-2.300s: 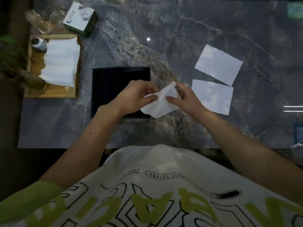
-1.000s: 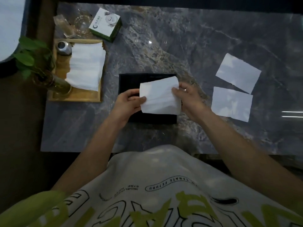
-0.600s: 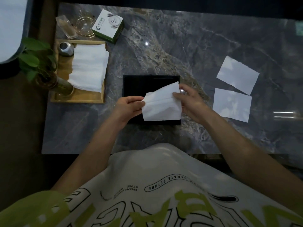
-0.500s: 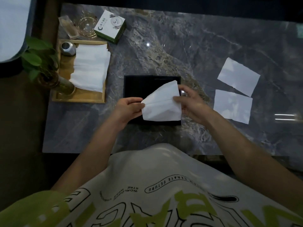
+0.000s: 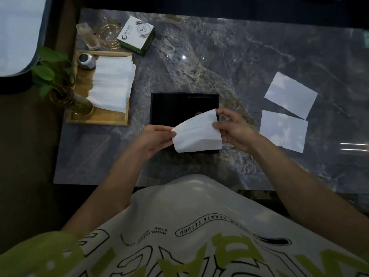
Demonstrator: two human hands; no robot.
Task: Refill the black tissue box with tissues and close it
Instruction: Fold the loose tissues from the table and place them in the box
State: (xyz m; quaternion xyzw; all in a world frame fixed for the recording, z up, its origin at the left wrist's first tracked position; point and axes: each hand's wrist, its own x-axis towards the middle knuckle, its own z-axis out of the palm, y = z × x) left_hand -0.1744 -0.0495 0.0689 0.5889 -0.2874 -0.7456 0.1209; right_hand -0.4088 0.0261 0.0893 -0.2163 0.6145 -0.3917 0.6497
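The black tissue box lies flat on the marble table, its near right part hidden by a white tissue. My left hand pinches the tissue's left edge. My right hand pinches its upper right edge. The tissue is partly folded, with a crease running across it, and hangs just above the box's near right corner. Two more tissues lie flat to the right, a far tissue and a near tissue.
A wooden tray at the left holds a stack of white tissues, a small metal can and a potted plant. Behind it stand glassware and a green-and-white carton. The table's front edge is near my body.
The tissue went from spread flat between my hands to folded along a crease, its upper edge tipping down towards me. Both hands have kept their hold over the box.
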